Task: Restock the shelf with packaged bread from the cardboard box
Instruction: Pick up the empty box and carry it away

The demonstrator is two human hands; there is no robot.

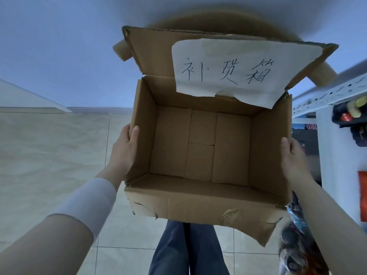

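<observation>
**Two hands, one bare carton**

Two hands carry the cardboard box [198, 203] at the centre of our view, above the tiled floor [49, 155] and our jeans [178, 251]. Our left hand [127, 143] clamps the 9 o'clock wall, thumb hooked over the rim. Our right hand [293, 157] clamps the 3 o'clock wall the same way. The fingers on the outside of each wall are hidden.

The mouth faces up at us and the long axis runs from 9 to 3 o'clock. The rear flap [155, 54] stands up at 12 o'clock and bears a handwritten paper label [238, 70]. Only the folded bottom panels show inside; we see no packaged bread.

We judge the box light, since it looks empty. Its corrugated walls are stiff but likely to bow under a squeeze. The outer skin on the near wall at 6 o'clock is torn, so we favour mid-wall grips like these, or palms underneath.

The white shelf [325, 92] stands at 3 o'clock, with packaged goods [353, 114] on it.
</observation>
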